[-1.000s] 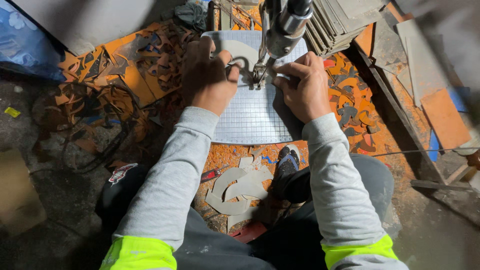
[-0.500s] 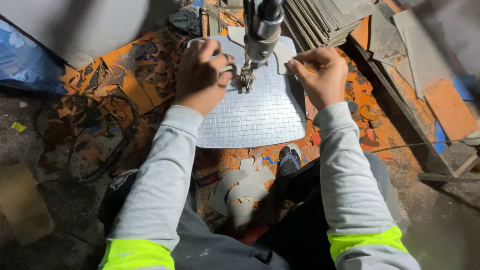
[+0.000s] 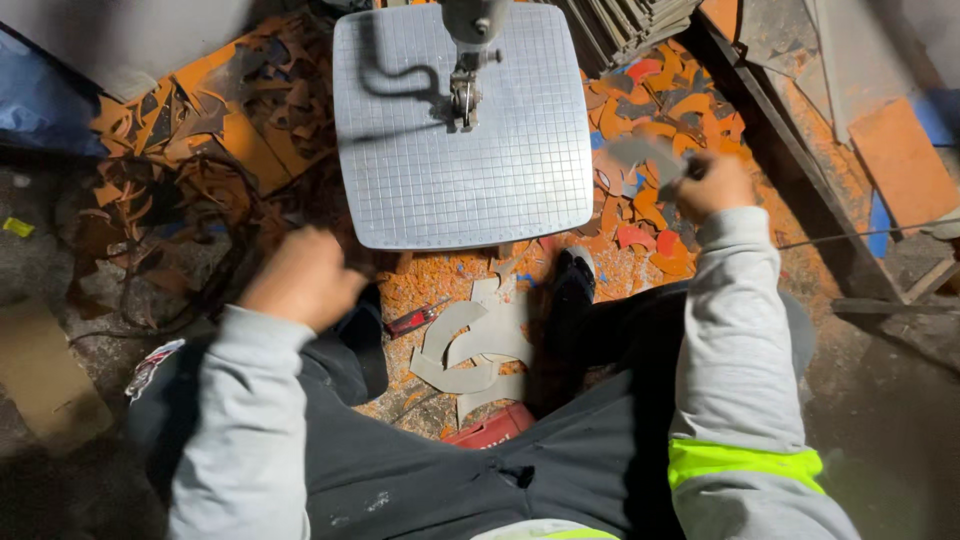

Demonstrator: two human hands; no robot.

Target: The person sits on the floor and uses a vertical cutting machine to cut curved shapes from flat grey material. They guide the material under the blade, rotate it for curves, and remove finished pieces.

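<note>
Grey cut piece [image 3: 640,158] gripped in right hand [image 3: 712,185]; left hand [image 3: 300,278] loosely curled, empty.

No packages, labels, signs or screens.

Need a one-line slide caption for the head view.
Right hand holds a grey cut piece beside the empty gridded saw table; left hand at its lower-left corner.

I count two hands: the left hand [image 3: 300,278] and the right hand [image 3: 712,186]. There is one gridded metal table [image 3: 462,150] with one cutting head [image 3: 468,60] above it. One grey cut piece [image 3: 645,160] is at the right hand. About four pale curved offcuts [image 3: 470,350] lie on the floor. One dark shoe [image 3: 572,285], one red box [image 3: 492,428]. The orange scraps [image 3: 650,100] are too many to count.
</note>
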